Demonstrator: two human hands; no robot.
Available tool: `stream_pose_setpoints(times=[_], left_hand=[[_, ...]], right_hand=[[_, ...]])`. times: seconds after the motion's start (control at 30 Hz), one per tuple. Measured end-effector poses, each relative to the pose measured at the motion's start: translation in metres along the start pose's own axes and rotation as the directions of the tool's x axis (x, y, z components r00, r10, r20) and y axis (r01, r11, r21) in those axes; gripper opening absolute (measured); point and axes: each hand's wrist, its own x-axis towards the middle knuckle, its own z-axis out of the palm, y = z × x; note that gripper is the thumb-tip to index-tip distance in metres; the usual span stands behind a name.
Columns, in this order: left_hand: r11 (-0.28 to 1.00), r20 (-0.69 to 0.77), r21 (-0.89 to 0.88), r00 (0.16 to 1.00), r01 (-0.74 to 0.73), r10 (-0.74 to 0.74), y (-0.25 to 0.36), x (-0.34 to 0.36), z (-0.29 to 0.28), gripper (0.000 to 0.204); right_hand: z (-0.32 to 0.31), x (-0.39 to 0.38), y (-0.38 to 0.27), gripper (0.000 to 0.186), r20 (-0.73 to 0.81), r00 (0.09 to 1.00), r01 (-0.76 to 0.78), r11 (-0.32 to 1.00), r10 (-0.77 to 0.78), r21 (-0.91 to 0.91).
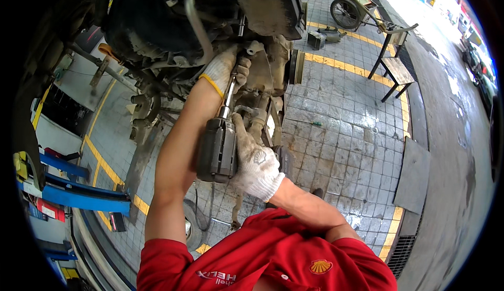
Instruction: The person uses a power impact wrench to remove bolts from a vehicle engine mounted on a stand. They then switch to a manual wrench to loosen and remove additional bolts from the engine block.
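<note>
Overhead is the greasy underside of a vehicle engine [273, 7], with a curved metal pipe [191, 7] beside it. My right hand [257, 167], in a white knit glove, is closed around a black impact wrench [216, 149]; part of the grip is hidden behind the hand. A shiny extension bar [229, 96] runs up from the wrench's nose toward the engine. My left hand [224, 66], gloved with a yellow cuff, is closed around the upper part of that bar. A thinner bright shaft [241, 27] shows above the left hand; where it ends is hidden among the parts.
A blue lift arm [84, 194] reaches in from the left. On the right stand a small wooden stool [396, 73] and a wheeled cart [349, 12]. A screwdriver [316, 123] lies on the tiled floor [336, 154]. A tyre [193, 222] and a hose are below my left arm.
</note>
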Motion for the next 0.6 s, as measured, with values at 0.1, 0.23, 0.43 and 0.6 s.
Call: stream_pose_setpoints(times=[0.1, 0.23, 0.43, 0.6], left_hand=[[0.996, -0.108, -0.062, 0.993, -0.059, 0.052, 0.0, 0.002, 0.011, 0.036], [0.965, -0.031, -0.258, 0.998, 0.038, -0.048, 0.009, 0.007, 0.01, 0.034], [0.978, -0.028, -0.209, 0.999, 0.013, -0.019, 0.006, 0.015, 0.0, 0.035], [0.978, -0.052, -0.204, 0.997, 0.043, -0.055, 0.008, 0.013, -0.001, 0.034]], right_hand=[[-0.003, 0.0, 0.0, 0.132, 0.002, 1.0, -0.005, 1.0, 0.005, -0.002], [0.006, -0.001, 0.016, 0.134, -0.078, 0.994, 0.071, 0.997, -0.073, -0.026], [0.006, -0.002, 0.011, 0.128, -0.054, 0.998, 0.032, 0.999, -0.034, -0.041], [0.004, -0.004, 0.009, 0.124, -0.023, 0.999, 0.047, 0.997, -0.045, 0.064]])
